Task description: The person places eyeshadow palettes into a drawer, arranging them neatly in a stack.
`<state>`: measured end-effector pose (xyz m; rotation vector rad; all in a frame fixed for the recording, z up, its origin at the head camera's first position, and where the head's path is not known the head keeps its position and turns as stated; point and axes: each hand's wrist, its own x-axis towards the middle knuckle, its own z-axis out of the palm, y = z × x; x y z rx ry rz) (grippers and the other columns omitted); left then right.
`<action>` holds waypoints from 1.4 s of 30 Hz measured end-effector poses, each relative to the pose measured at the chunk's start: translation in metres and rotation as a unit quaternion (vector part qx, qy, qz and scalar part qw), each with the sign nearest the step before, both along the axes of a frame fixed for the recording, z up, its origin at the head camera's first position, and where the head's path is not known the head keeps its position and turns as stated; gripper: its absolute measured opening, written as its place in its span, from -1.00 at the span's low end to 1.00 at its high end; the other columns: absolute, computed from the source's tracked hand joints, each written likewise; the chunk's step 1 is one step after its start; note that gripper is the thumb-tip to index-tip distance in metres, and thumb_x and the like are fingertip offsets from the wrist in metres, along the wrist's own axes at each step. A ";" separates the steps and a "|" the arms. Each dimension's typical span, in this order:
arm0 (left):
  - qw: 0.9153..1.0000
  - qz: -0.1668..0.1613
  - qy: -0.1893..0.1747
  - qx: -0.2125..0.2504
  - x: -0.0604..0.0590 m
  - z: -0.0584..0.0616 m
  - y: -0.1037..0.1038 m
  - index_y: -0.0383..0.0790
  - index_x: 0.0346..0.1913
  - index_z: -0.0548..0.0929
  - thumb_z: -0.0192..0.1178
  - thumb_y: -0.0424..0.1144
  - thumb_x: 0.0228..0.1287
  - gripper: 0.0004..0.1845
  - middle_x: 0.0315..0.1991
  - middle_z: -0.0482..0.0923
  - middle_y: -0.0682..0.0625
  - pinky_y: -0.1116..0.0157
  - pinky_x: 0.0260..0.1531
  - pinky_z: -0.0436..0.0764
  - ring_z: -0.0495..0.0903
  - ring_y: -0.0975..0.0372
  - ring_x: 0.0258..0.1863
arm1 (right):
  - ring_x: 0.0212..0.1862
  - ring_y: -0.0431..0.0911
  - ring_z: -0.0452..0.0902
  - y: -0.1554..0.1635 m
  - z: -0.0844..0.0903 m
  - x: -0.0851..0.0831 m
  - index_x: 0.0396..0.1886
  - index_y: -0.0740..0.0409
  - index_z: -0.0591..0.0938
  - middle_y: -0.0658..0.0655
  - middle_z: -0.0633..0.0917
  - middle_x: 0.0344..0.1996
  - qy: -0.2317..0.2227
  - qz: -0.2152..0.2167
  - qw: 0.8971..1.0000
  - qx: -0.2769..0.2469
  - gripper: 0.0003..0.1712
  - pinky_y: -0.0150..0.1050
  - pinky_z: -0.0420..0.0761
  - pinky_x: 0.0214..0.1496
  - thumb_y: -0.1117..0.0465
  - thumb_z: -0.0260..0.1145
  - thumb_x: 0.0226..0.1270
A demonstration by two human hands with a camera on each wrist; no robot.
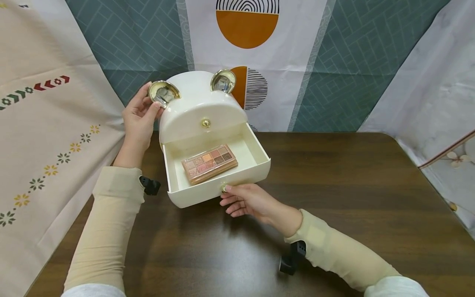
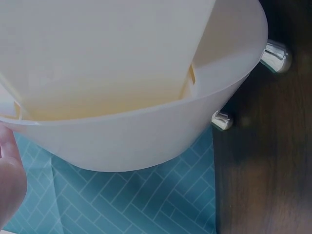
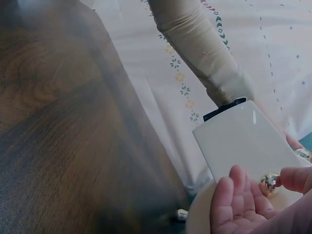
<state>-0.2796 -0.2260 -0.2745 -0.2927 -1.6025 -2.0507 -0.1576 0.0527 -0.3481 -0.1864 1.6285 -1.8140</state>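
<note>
A white drawer box (image 1: 193, 86) with two round gold-rimmed ears stands towards the back of the table, its lower drawer (image 1: 259, 171) pulled out. My left hand (image 1: 139, 117) grips the left ear (image 1: 163, 93) between thumb and fingers. In front, thumb and forefinger of my right hand (image 1: 250, 202) pinch the drawer's small gold knob (image 3: 269, 184), the other fingers loosely bent below it. Inside the drawer lies an eyeshadow palette (image 1: 209, 164) with a clear lid over rows of pans. Seen from the left wrist, the box's side (image 2: 112, 146) has shiny metal feet (image 2: 277, 56).
A second gold knob (image 1: 205, 123) sits on the box's upper front. Dark wood tabletop (image 1: 334, 198) extends to the right and front. Patterned cloth (image 1: 148, 37) hangs behind the table, and a cream cloth (image 1: 55, 144) hangs along the left.
</note>
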 end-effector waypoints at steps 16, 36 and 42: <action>1.000 0.008 -0.012 -0.017 -0.001 0.001 0.001 -0.22 0.23 0.52 0.10 -0.62 0.22 -0.48 -0.27 0.57 0.00 0.56 -0.35 0.63 0.55 0.33 -0.36 | -0.51 -0.26 0.56 -0.001 0.003 -0.004 -0.11 0.45 0.58 -0.08 0.69 -0.49 0.018 -0.003 1.000 0.012 -0.60 -0.40 0.62 -0.38 0.14 0.07 0.45; 0.998 0.035 -0.003 -0.058 0.003 -0.001 0.002 -0.18 0.19 0.56 0.11 -0.59 0.23 -0.51 -0.34 0.53 0.01 0.58 -0.36 0.62 0.52 0.32 -0.38 | -0.52 -0.25 0.55 -0.012 0.004 -0.020 -0.03 0.52 0.54 -0.05 0.67 -0.48 0.045 -0.025 0.998 0.029 -0.52 -0.41 0.61 -0.37 0.10 0.04 0.48; 0.998 0.031 -0.007 -0.052 0.003 0.000 0.000 -0.17 0.20 0.56 0.11 -0.59 0.23 -0.51 -0.33 0.53 0.00 0.58 -0.34 0.62 0.52 0.32 -0.37 | -0.51 -0.27 0.56 -0.023 0.006 -0.025 -0.05 0.50 0.56 -0.05 0.67 -0.47 0.063 -0.016 0.998 0.019 -0.52 -0.42 0.62 -0.37 0.08 0.06 0.47</action>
